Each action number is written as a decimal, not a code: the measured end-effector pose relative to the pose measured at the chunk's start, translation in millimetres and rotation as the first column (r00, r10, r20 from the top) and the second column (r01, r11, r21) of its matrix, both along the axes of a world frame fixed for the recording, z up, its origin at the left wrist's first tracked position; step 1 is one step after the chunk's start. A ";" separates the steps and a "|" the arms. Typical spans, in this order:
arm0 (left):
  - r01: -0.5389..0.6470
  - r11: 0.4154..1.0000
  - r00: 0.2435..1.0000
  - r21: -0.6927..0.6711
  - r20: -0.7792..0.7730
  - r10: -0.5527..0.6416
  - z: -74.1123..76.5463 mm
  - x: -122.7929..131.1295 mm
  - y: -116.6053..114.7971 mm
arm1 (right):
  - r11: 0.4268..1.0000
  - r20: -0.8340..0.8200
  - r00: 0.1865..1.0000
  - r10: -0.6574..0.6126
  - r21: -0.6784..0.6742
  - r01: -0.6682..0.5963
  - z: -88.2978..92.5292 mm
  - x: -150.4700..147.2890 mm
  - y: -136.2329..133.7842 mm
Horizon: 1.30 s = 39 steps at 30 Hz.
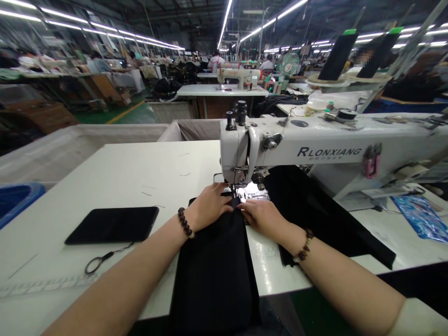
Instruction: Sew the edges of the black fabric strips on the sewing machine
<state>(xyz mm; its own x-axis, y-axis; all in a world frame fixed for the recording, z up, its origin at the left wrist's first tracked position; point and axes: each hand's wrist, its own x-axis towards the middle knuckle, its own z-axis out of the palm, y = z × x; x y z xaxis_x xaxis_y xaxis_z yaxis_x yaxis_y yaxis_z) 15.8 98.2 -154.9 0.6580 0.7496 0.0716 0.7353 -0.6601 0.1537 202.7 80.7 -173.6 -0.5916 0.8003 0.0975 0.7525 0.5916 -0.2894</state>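
Observation:
A long piece of black fabric (pixel 217 270) runs under the needle area of a white sewing machine (pixel 238 140) and hangs over the table's front edge. On the fabric, just left of the presser foot (pixel 237 190), my left hand (pixel 210 205) lies with fingers stretched out and thumb apart. To the right of the foot, my right hand (pixel 262 217) has its fingers closed at the fabric's right edge, beside the shiny metal needle plate (pixel 254 190). Another black fabric piece (pixel 315 210) spreads under the machine arm, partly behind my right wrist.
A black phone (pixel 112 225) with a ring strap (pixel 94 265) lies on the white table (pixel 133 172) at left, near a ruler (pixel 45 284) and loose threads. Pink-handled snips (pixel 373 161) are on the machine body. Black thread cones (pixel 338 56) stand at right; a bin (pixel 133 133) is behind.

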 end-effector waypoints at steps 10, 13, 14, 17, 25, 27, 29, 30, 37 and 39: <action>0.317 0.937 0.948 0.146 -0.081 -0.308 1.9 -21.2 -162.8 | 0.834 -0.043 0.999 -0.023 -0.552 -0.004 36.7 35.8 -141.1; 0.258 0.934 0.964 0.248 -0.008 -0.264 -9.7 -25.8 -160.5 | 0.713 -0.275 0.914 -0.300 -0.701 0.023 -14.3 28.0 -160.4; 0.234 0.933 0.967 0.274 0.034 -0.253 -11.7 -25.3 -159.3 | 0.623 -0.379 0.836 -0.397 -0.780 -0.058 -29.2 24.6 -163.2; 0.176 0.933 0.965 0.313 0.133 -0.227 -12.4 -16.5 -160.6 | 0.427 -0.486 0.573 -0.660 -0.870 -0.247 -53.4 15.5 -167.0; 0.010 0.988 0.852 0.153 0.516 -0.089 4.0 11.2 -173.3 | 0.461 -0.532 0.505 -0.680 -0.846 -0.269 -29.9 6.6 -171.9; 0.061 0.992 0.864 0.115 0.492 -0.110 3.3 11.5 -174.3 | 0.469 -0.540 0.512 -0.668 -0.840 -0.273 -27.4 6.6 -172.1; 0.131 0.987 0.884 0.091 0.439 -0.158 -0.2 11.1 -175.4 | 0.477 -0.551 0.517 -0.655 -0.832 -0.282 -26.4 7.2 -172.1; 0.159 0.984 0.887 0.084 0.425 -0.179 -2.5 11.0 -176.0 | 0.478 -0.554 0.522 -0.649 -0.830 -0.287 -25.9 7.6 -172.2; 0.245 0.968 0.865 0.058 0.437 -0.245 -12.1 11.1 -178.3 | 0.479 -0.570 0.531 -0.627 -0.820 -0.313 -20.1 9.8 -172.2; 0.248 0.967 0.867 0.059 0.432 -0.248 -12.2 10.7 -178.0 | 0.473 -0.567 0.530 -0.631 -0.822 -0.316 -19.7 10.1 -171.9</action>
<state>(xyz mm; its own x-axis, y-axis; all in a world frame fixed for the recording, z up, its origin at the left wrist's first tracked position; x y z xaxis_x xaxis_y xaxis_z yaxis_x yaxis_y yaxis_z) 26.6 -79.8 -167.1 0.7254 0.5655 0.3925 0.4076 -0.8123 0.4170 212.8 -91.2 -193.3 -0.4903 0.8114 -0.3181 -0.0158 -0.3732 -0.9276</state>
